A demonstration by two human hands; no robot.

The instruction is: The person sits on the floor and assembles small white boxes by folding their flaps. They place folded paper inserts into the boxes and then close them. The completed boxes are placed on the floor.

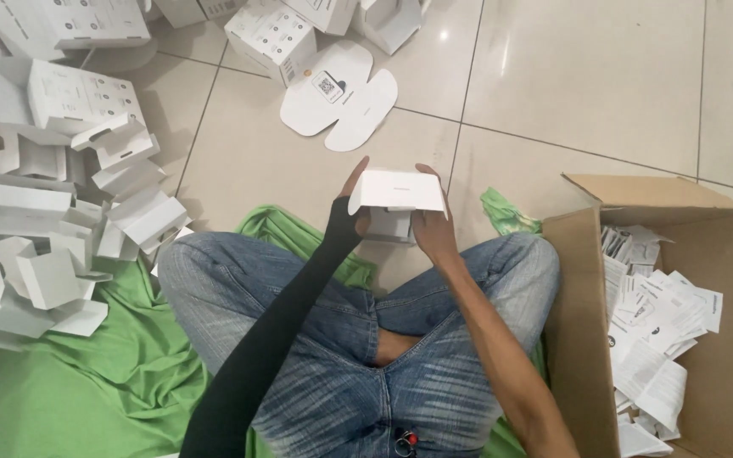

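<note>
Folding a small white carton, cross-legged on a glossy tiled floor (604,76).

At far left lies a heap of folded white cartons (53,229), matte card with tabs and flaps, resting partly on a crumpled green cloth (103,373). Above centre, a flat die-cut blank (341,97) with rounded lobes lies on the floor. My left hand (348,216), in a black sleeve, and my bare right hand (431,222) hold a white box (395,202) just above my denim knees, fingers closed on its two sides, its lid flap raised. At right an open brown corrugated box (579,339) holds loose white printed leaflets (655,331).
</note>
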